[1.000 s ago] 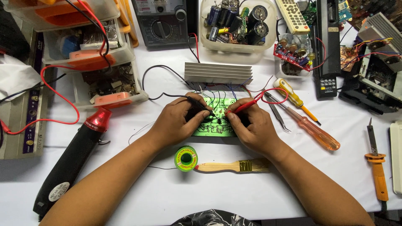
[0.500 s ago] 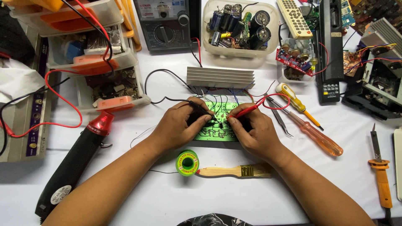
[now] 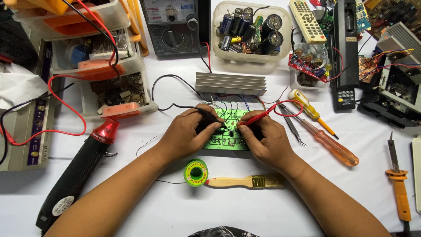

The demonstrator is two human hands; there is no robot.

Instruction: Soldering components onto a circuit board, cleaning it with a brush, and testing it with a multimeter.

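Observation:
A green circuit board (image 3: 231, 115) lies on the white table, wired to a grey finned heat sink (image 3: 230, 83) behind it. My left hand (image 3: 188, 134) grips a black meter probe (image 3: 213, 118) whose tip rests on the board. Opposite it, my right hand (image 3: 265, 138) pinches a red meter probe (image 3: 256, 117), tip also on the board, close to the black one. Both probe leads run back to the analogue multimeter (image 3: 173, 24) at the top.
A solder spool (image 3: 195, 172) and a wooden brush (image 3: 247, 181) lie in front of the board. A heat gun (image 3: 83, 164) lies at left, screwdrivers (image 3: 326, 140) and tweezers (image 3: 291, 125) at right, a soldering iron (image 3: 398, 184) far right. Parts bins (image 3: 103, 66) and a tub of capacitors (image 3: 250, 30) stand behind.
Both hands shifted slightly on the board, bringing the two probe tips closer together near its middle. The view also moved a little.

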